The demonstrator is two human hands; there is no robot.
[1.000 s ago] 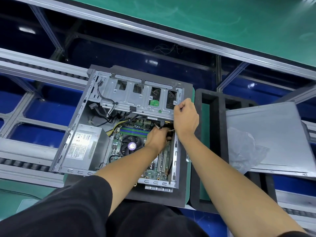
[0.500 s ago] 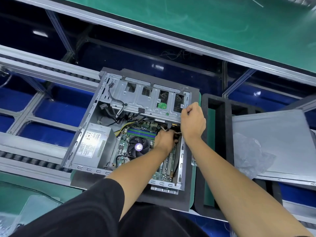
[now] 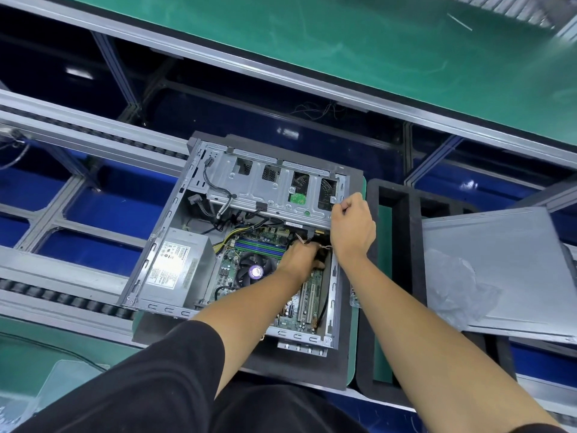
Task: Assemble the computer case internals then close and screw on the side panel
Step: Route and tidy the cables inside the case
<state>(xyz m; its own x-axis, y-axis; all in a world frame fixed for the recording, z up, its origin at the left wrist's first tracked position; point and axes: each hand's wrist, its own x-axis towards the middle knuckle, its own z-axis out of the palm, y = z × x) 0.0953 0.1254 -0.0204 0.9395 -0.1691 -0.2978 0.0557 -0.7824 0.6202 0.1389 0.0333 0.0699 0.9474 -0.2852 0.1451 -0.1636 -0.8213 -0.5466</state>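
Observation:
An open grey computer case [image 3: 156,254] lies on its side on a dark foam pad. Inside are the power supply [image 3: 178,267], the motherboard [image 3: 259,245] with a CPU fan [image 3: 254,270], and a metal drive cage [image 3: 268,189] across the far side. My left hand [image 3: 301,259] reaches down into the case near the cage's right end and grips a bundle of thin cables [image 3: 307,240]; its fingertips are hidden. My right hand [image 3: 351,226] curls over the drive cage's right corner at the case edge. The loose grey side panel [image 3: 505,270] lies to the right.
A black foam tray [image 3: 396,251] with empty compartments sits between case and side panel. A crumpled clear plastic bag [image 3: 459,285] lies on the panel. Conveyor rails run left of the case, and a green bench surface [image 3: 343,35] runs along the far side.
The camera view has shifted slightly, so the case sits further right and lower in frame. Both hands stay at the cage's right end; the right hand has edged up along the corner.

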